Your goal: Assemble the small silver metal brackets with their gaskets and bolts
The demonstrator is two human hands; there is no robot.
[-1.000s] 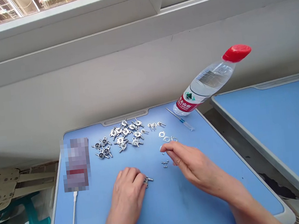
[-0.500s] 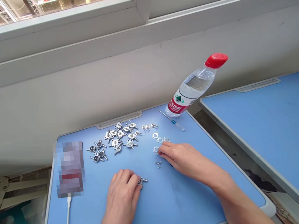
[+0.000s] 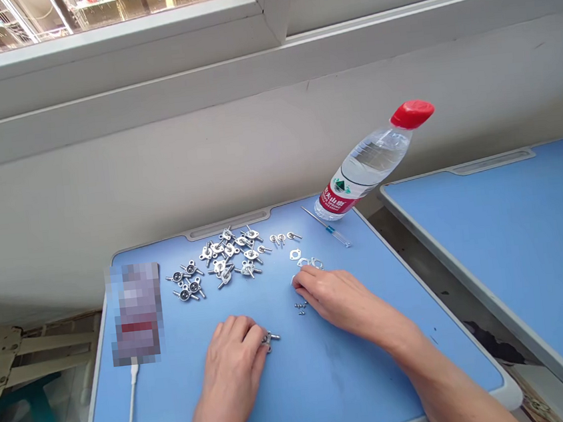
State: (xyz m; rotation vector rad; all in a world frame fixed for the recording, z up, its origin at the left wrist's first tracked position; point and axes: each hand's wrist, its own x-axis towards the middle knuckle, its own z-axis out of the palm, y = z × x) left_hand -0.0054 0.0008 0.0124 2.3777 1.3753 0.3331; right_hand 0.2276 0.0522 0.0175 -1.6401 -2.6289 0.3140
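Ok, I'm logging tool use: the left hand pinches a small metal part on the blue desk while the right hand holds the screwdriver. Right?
Not quite. The head view shows the screwdriver lying untouched on the blue desk beside the water bottle; the right hand has its fingertips at the flat metal plates instead. The left hand does pinch a small metal part.

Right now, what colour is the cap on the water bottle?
Red; the cap tops the clear water bottle, seen best in the head view.
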